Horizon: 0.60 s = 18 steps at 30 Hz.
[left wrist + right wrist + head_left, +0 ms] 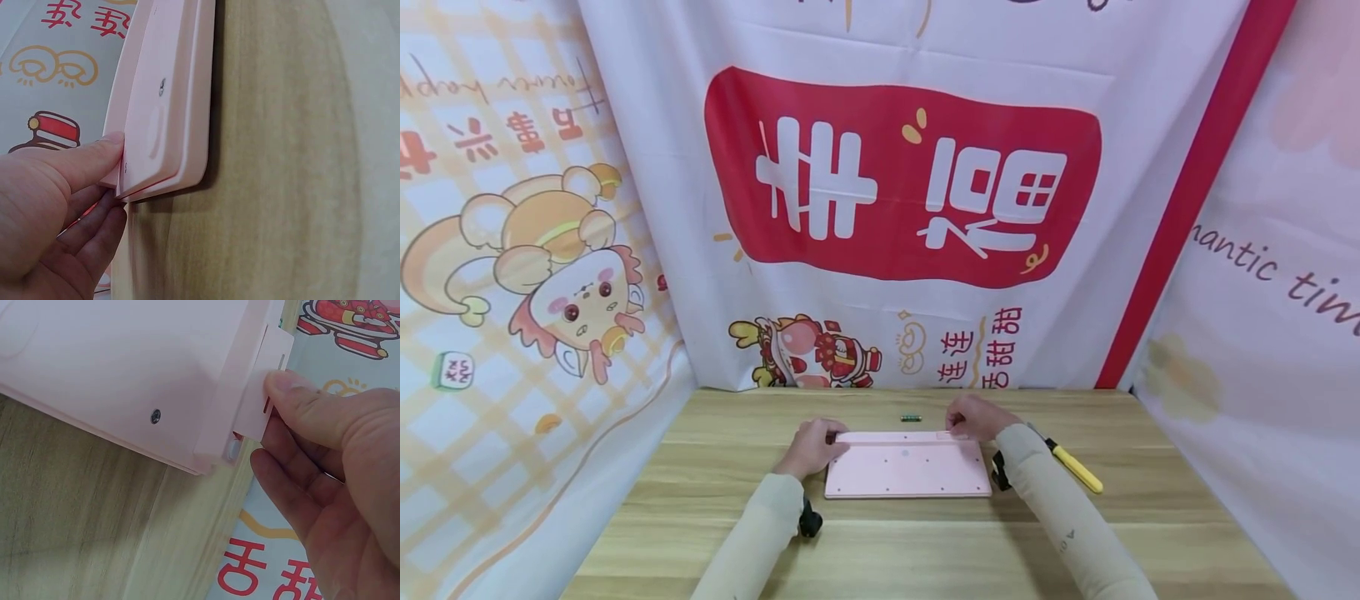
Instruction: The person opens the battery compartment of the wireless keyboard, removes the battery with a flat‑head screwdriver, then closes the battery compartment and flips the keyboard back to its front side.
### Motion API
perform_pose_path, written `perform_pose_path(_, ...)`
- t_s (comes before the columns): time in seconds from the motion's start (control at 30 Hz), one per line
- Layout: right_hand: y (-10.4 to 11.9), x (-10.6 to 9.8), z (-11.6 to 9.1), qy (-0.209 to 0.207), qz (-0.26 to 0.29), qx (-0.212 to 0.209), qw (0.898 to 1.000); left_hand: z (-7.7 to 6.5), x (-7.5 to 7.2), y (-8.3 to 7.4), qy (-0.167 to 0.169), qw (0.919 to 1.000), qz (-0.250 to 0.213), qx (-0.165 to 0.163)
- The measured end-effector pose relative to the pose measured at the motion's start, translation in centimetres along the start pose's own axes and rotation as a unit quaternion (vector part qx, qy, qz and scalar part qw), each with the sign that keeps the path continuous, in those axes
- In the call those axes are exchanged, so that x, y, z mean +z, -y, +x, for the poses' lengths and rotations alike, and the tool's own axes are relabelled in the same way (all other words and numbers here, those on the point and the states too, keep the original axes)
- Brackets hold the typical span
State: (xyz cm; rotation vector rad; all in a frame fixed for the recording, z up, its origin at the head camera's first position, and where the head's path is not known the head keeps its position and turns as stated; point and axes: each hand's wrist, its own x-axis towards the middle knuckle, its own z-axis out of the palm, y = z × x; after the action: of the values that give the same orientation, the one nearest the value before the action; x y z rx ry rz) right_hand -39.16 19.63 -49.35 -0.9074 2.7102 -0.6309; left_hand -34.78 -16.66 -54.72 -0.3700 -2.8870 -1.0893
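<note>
A pink keyboard [910, 479] lies underside up on the wooden table, small screws dotting its back. At its far left corner my left hand [808, 448] grips the edge, thumb on top and fingers beneath, as the left wrist view shows. At the far right end my right hand [976, 417] pinches a small pink battery cover [265, 381] between thumb and fingers. The cover sits partly off the keyboard's raised edge, tilted, with a gap at one end. Just behind the keyboard lies a green battery [911, 418].
To the right, partly hidden by my right sleeve [1060, 500], lies a tool with a yellow handle [1078, 471]. The wooden table [895, 550] ends at a printed cloth [1045, 333] hanging behind it. More printed cloths stand at both sides.
</note>
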Motion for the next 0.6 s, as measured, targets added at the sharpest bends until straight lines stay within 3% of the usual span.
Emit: perform_pose_path(0.6,-0.13,0.8,-0.5,-0.04,-0.005,-0.035,0.999,0.13,0.01,0.16,0.003,1.0,0.0,-0.007)
